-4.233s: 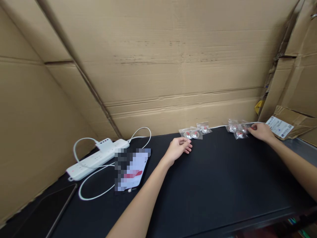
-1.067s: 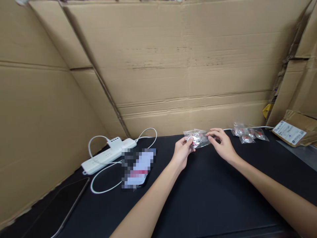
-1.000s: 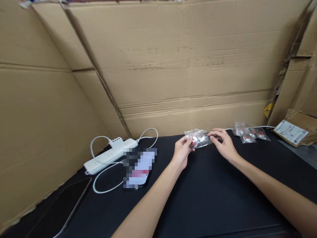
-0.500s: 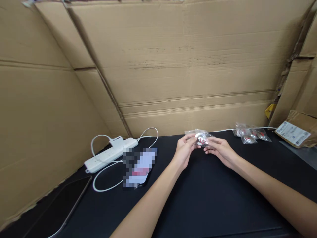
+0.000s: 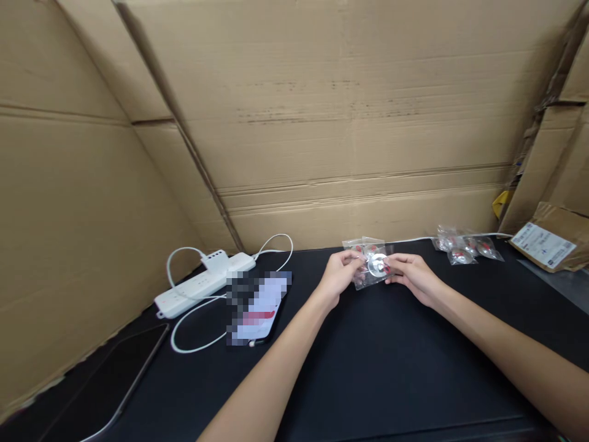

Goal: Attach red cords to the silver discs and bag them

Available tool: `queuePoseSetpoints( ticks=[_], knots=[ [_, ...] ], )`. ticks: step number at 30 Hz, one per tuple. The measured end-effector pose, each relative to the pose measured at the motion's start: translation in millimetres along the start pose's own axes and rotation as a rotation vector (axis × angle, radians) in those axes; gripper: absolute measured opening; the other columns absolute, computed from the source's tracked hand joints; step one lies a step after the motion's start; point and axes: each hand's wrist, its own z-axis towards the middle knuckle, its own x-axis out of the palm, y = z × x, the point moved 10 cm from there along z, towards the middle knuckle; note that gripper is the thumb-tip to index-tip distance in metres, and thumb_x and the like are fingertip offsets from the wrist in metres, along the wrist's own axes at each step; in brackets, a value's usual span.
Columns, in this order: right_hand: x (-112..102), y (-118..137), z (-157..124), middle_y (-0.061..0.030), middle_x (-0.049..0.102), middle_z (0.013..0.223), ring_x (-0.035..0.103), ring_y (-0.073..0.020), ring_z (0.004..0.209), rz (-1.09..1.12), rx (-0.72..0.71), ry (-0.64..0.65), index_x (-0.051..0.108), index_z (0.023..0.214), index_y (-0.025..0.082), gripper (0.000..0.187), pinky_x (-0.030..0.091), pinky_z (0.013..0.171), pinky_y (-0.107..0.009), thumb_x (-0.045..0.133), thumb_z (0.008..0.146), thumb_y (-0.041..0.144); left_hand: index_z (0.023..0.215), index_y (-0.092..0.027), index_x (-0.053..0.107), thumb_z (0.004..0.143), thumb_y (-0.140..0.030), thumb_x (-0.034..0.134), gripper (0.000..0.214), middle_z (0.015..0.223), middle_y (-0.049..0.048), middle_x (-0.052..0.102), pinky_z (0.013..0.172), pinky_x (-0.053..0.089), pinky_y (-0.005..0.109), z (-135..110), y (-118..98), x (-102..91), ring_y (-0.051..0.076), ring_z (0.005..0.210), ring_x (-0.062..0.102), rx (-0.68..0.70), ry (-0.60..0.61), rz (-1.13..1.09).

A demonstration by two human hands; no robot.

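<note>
A small clear plastic bag (image 5: 373, 269) with a round silver and red part inside is held up over the black table (image 5: 391, 356). My left hand (image 5: 339, 275) pinches its left edge and my right hand (image 5: 411, 276) pinches its right edge. Two more such bags (image 5: 363, 245) lie just behind it by the cardboard wall. A pile of several like bags (image 5: 465, 247) lies further right on the table.
Cardboard sheets (image 5: 322, 123) wall in the table at the back and both sides. A white power strip (image 5: 202, 285) with cables, a phone (image 5: 257, 306) and a dark tablet (image 5: 115, 383) lie at left. A labelled cardboard parcel (image 5: 547, 242) sits at far right.
My right hand left the pile at right and came to the middle. Both hands took hold of one bag from the group by the wall and lifted it toward me.
</note>
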Motion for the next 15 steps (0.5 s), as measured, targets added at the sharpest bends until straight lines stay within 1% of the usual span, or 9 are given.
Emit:
queuePoseSetpoints(
  ticks=[4, 7, 9, 11, 13, 15],
  knots=[
    [-32, -6, 9, -0.0079, 0.067, 0.071, 0.069, -0.0223, 0.065, 0.060, 0.008, -0.160, 0.063, 0.076, 0.017, 0.014, 0.056, 0.058, -0.034, 0.070, 0.076, 0.029, 0.070, -0.017, 0.059, 0.071, -0.024, 0.066, 0.010, 0.066, 0.0081, 0.068, 0.047, 0.042, 0.026, 7, 4, -31.4, 0.018, 0.051, 0.062, -0.019, -0.139, 0.171],
    [-49, -4, 13, -0.0055, 0.063, 0.067, 0.067, -0.0199, 0.056, 0.052, -0.022, -0.215, 0.056, 0.077, 0.018, 0.016, 0.053, 0.049, -0.031, 0.065, 0.079, 0.031, 0.064, -0.019, 0.059, 0.061, -0.015, 0.069, 0.012, 0.054, 0.0041, 0.064, 0.051, 0.041, 0.027, 9, 0, -54.7, 0.018, 0.048, 0.058, -0.010, -0.225, 0.319],
    [-50, -3, 14, -0.0038, 0.061, 0.065, 0.063, -0.0171, 0.050, 0.036, -0.029, -0.205, 0.054, 0.077, 0.019, 0.017, 0.049, 0.044, -0.029, 0.065, 0.079, 0.032, 0.055, -0.021, 0.058, 0.054, -0.010, 0.071, 0.017, 0.048, 0.0028, 0.059, 0.058, 0.041, 0.029, 8, -3, -64.9, 0.022, 0.056, 0.060, -0.004, -0.259, 0.407],
    [-47, -3, 14, -0.0025, 0.059, 0.063, 0.060, -0.0153, 0.047, 0.027, -0.023, -0.183, 0.054, 0.075, 0.019, 0.019, 0.045, 0.042, -0.027, 0.065, 0.079, 0.033, 0.048, -0.022, 0.055, 0.050, -0.009, 0.073, 0.022, 0.050, 0.0044, 0.057, 0.066, 0.042, 0.033, 4, -9, -72.2, 0.027, 0.069, 0.062, 0.021, -0.314, 0.544],
    [-41, -3, 13, -0.0020, 0.058, 0.061, 0.057, -0.0140, 0.046, 0.019, -0.013, -0.160, 0.055, 0.074, 0.018, 0.019, 0.043, 0.041, -0.026, 0.066, 0.078, 0.033, 0.047, -0.022, 0.054, 0.052, -0.012, 0.073, 0.023, 0.058, 0.0071, 0.059, 0.074, 0.042, 0.037, -2, -17, -74.1, 0.032, 0.081, 0.062, 0.068, -0.378, 0.708],
    [-34, -4, 11, -0.0019, 0.058, 0.061, 0.056, -0.0129, 0.045, 0.015, -0.001, -0.132, 0.057, 0.075, 0.017, 0.018, 0.041, 0.040, -0.025, 0.066, 0.079, 0.032, 0.053, -0.022, 0.056, 0.058, -0.016, 0.072, 0.018, 0.065, 0.0097, 0.060, 0.080, 0.041, 0.040, -8, -29, -67.5, 0.035, 0.090, 0.060, 0.177, -0.422, 0.823]
  ],
)
